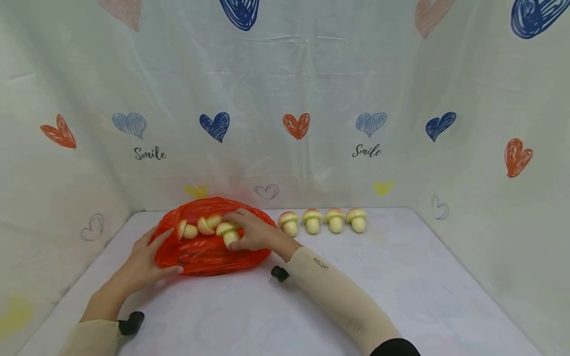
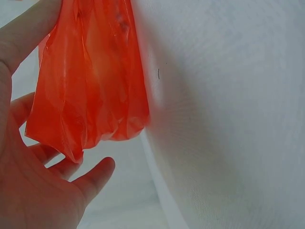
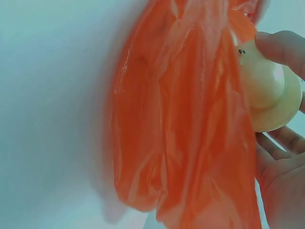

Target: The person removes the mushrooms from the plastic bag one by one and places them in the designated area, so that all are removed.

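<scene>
A red plastic bag (image 1: 209, 259) sits on the table, its mouth spread wide around several toy mushrooms, pale yellow with pink-tinged caps. Over the bag's right side, my right hand (image 1: 253, 231) holds one toy mushroom (image 1: 230, 236) between thumb and fingers. The right wrist view shows that toy mushroom (image 3: 262, 83) beside the red plastic. Two more, a left mushroom (image 1: 187, 230) and a middle mushroom (image 1: 208, 225), lie in the bag. My left hand (image 1: 144, 262) rests against the bag's left side with fingers spread; the left wrist view shows its fingers loosely around the plastic.
Several more toy mushrooms (image 1: 335, 220) stand in a row, caps up, along the table's back edge right of the bag. A white cloth covers the table (image 1: 356, 277). Behind it hangs a pale curtain (image 1: 267, 89) printed with hearts.
</scene>
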Available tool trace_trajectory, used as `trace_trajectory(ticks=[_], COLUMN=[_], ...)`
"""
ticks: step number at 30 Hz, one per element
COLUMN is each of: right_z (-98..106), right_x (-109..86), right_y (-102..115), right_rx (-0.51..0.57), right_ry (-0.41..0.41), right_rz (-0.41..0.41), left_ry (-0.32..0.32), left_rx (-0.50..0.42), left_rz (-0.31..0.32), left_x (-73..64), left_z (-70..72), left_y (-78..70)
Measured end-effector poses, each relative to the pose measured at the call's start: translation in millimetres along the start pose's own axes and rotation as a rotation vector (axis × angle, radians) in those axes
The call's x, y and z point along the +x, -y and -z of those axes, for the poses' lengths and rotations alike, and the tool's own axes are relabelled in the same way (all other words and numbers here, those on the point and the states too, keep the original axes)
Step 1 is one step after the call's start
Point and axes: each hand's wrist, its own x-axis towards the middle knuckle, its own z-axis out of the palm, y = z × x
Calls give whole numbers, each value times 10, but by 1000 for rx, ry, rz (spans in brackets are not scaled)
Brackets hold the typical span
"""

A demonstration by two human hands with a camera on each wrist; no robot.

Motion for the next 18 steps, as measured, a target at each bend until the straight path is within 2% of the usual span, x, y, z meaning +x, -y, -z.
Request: trace_trajectory(ticks=[8, 15, 18], right_z=[139, 282, 338], right_x=[-271, -524, -625], right_y=[-35, -128, -185], right_rx=[40, 40, 40], right_ry=[-81, -121, -155], right_rz=[65, 32, 45], left_ry=[-8, -17, -23], left_rx=[9, 11, 9], left_rz=[-7, -26, -40], left_x=[-13, -18, -12], left_z=[0, 1, 7], left_y=[4, 1, -5])
